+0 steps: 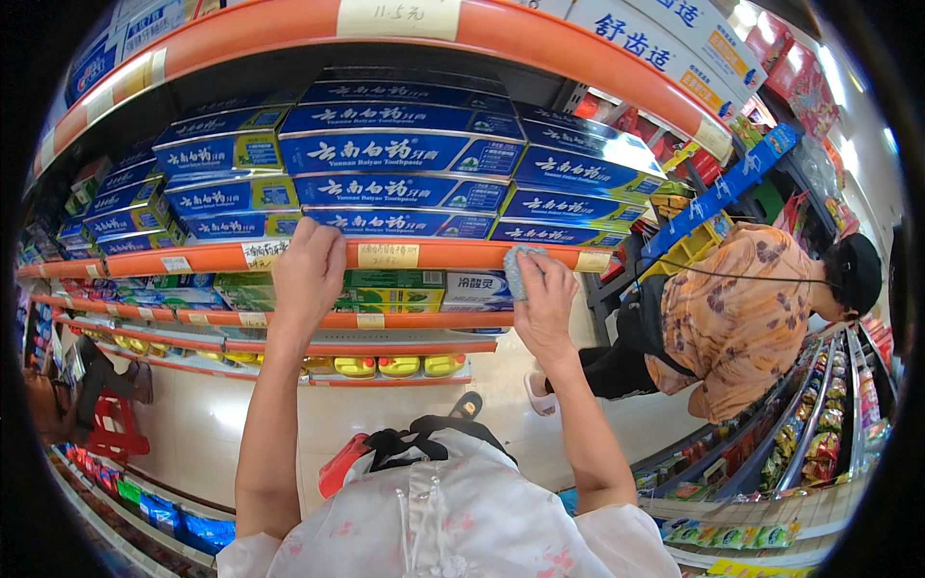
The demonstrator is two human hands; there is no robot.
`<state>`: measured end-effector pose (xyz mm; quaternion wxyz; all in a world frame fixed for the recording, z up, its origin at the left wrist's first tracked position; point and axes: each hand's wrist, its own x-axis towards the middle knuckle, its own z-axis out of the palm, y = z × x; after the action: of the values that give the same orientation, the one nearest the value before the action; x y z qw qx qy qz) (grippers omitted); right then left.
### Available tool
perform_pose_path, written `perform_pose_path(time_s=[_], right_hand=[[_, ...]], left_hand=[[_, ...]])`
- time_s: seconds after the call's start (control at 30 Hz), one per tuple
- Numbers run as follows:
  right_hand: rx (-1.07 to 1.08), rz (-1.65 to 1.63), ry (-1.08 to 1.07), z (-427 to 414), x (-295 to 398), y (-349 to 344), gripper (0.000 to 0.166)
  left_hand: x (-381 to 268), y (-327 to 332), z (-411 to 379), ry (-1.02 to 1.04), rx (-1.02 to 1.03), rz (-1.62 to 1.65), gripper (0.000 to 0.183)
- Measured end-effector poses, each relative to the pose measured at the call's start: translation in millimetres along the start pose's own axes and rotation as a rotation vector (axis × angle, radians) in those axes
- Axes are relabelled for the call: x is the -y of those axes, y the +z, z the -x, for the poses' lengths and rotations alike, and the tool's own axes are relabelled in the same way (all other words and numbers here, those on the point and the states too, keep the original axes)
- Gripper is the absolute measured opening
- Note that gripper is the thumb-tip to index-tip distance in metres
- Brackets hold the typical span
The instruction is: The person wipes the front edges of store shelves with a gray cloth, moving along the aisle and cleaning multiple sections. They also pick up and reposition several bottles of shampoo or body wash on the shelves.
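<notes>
In front of me runs an orange shelf edge strip (455, 255) with paper price labels. My left hand (309, 278) curls its fingers over this strip, close to the stacked boxes. A grey-blue cleaning cloth (514, 271) is in my right hand (543, 307), pressed on the same strip near its right end. Blue Yunnan Baiyao toothpaste boxes (401, 152) stand in stacks on the shelf just behind both hands. Under the strip, a lower shelf holds green cartons (394, 289) and a white-and-purple carton (477, 287), partly hidden by my arms.
A person (737, 318) in an orange patterned shirt stands close on my right, facing other racks. Above is another orange shelf edge (506, 25). Yellow jugs (399, 366) line the bottom shelf. At the far left, someone's legs (108, 376) show beside a red stool (115, 426).
</notes>
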<state>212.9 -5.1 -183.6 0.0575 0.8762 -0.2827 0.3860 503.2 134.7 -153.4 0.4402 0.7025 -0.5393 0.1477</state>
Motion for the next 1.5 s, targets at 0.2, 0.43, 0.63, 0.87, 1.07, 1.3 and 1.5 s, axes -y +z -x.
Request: perform_pose_path(time_s=[0.2, 0.43, 0.63, 0.87, 1.07, 1.3, 1.5], right_hand=[[-0.311, -0.056, -0.089, -38, -1, -62, 0.063], [-0.659, 0.103, -0.120, -125, -14, -128, 0.056], [-0.658, 0.210, 0.074, -157, -48, -131, 0.049], [-0.604, 0.290, -0.126, -174, -13, -105, 0.052], [-0.571, 0.259, -0.348, -190, 26, -89, 0.057], [-0.514, 0.254, -0.336, -185, 17, -100, 0.056], [-0.557, 0.316, -0.197, -170, -25, -116, 0.055]], left_hand=[[1, -1, 1, 0.008, 0.014, -0.018, 0.008], [1, -2, 0, -0.002, 0.023, -0.023, 0.009], [1, 2, 0, 0.020, 0.011, -0.017, 0.008], [-4, 0, 1, -0.015, 0.022, -0.019, 0.007], [-2, 1, 0, 0.010, 0.002, -0.005, 0.007], [0, -3, -2, -0.020, 0.025, -0.020, 0.007], [-2, 1, 1, 0.002, 0.010, -0.005, 0.005]])
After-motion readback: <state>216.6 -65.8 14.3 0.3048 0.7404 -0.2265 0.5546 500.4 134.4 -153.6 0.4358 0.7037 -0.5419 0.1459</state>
